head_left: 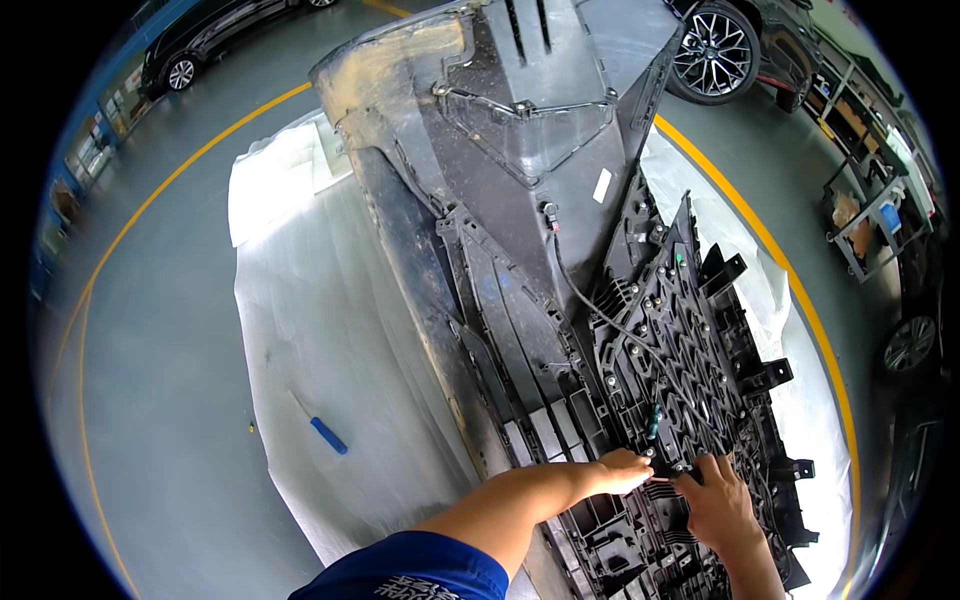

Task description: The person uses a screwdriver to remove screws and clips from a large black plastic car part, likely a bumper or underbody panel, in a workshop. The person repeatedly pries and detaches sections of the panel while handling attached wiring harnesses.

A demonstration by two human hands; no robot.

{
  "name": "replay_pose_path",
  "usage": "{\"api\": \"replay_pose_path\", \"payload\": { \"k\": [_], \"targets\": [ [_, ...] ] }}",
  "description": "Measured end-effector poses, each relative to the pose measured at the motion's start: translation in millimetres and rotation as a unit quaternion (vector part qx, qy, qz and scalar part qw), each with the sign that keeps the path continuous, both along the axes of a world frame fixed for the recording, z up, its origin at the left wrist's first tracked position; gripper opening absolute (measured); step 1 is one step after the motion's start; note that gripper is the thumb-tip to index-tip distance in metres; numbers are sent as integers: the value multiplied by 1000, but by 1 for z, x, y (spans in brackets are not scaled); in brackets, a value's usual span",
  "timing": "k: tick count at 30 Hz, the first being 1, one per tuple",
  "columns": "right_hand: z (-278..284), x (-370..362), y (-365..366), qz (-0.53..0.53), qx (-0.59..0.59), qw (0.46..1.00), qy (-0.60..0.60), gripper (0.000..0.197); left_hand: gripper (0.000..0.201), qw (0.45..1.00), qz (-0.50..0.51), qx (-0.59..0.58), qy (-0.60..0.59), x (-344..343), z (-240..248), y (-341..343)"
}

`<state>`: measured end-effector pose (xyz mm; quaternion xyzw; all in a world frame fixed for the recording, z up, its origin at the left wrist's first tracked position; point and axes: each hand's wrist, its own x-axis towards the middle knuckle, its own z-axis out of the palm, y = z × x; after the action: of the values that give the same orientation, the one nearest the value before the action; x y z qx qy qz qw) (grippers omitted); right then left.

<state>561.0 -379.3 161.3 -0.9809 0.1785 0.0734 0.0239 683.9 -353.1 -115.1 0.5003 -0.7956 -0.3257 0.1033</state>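
A large black plastic car bumper [550,310] lies in front of me, its ribbed and latticed side on the right. Over that side, my left hand [622,472] is closed, fingers pressed together, at the left end of a thin rod; what it grips is hidden. Facing it, my right hand [718,500] is curled round the dark end of a slim rod-shaped tool [662,480]. Just beyond both hands, a teal-and-black tool handle [654,420] rests among the ribs. A black cable [566,272] runs across the part from a small connector [550,214].
White sheeting [310,300] lies under the part, with a blue-handled screwdriver [328,436] on it at left. Black brackets [768,376] jut from the part's right edge. Parked cars [712,52] stand at the back, and a tool cart [872,215] is at right.
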Motion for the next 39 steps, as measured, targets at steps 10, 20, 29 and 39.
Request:
{"api": "replay_pose_path", "payload": {
  "k": [10, 20, 29, 39],
  "targets": [
    [-12, -8, 24, -41, -69, 990, -112, 16, 16, 999, 26, -19, 29, 1, 10, 4],
    [3, -13, 32, -94, -40, 984, -146, 26, 20, 999, 32, -32, 13, -1, 8, 7],
    [9, -25, 33, -62, -50, 992, -100, 24, 20, 998, 43, -52, 4, 2, 4, 9],
    [13, -40, 33, -126, 29, 988, -78, 55, 17, 996, 58, -64, 32, 3, 28, 10]
  ]
}}
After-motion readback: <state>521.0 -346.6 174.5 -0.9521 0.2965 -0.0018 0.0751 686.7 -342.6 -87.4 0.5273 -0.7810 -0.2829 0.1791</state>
